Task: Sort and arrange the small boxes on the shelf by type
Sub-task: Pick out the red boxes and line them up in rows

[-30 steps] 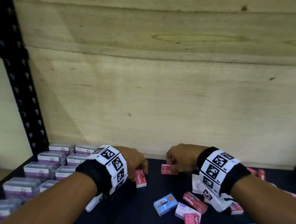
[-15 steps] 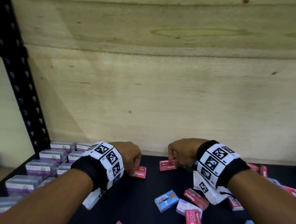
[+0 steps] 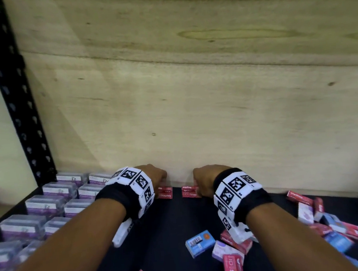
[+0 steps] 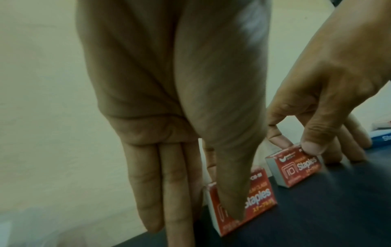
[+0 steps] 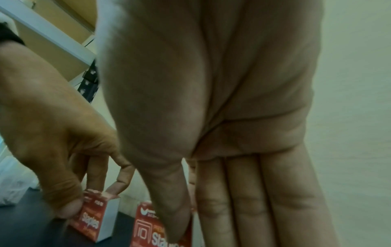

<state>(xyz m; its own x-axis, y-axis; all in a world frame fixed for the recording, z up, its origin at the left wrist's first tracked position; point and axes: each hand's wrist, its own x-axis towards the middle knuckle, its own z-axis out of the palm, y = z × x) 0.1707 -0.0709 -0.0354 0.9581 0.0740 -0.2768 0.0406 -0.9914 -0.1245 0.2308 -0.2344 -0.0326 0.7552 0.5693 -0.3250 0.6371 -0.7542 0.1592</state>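
Observation:
Two red staples boxes stand on their long edges on the dark shelf, close to the plywood back panel. My left hand pinches the left red box between thumb and fingers; in the left wrist view the thumb lies across that box's front. My right hand pinches the right red box, which shows under its thumb in the right wrist view. A small gap separates the two boxes. Each wrist view also shows the other hand's box.
Rows of purple-and-clear boxes fill the shelf's left side by the black post. Loose red, blue and white boxes lie heaped at the right. A blue box and more red ones lie near my right wrist.
Both hands have moved away from me to the back panel, each carrying its red box. The left box has turned from end-up to lying lengthwise, level with the right one.

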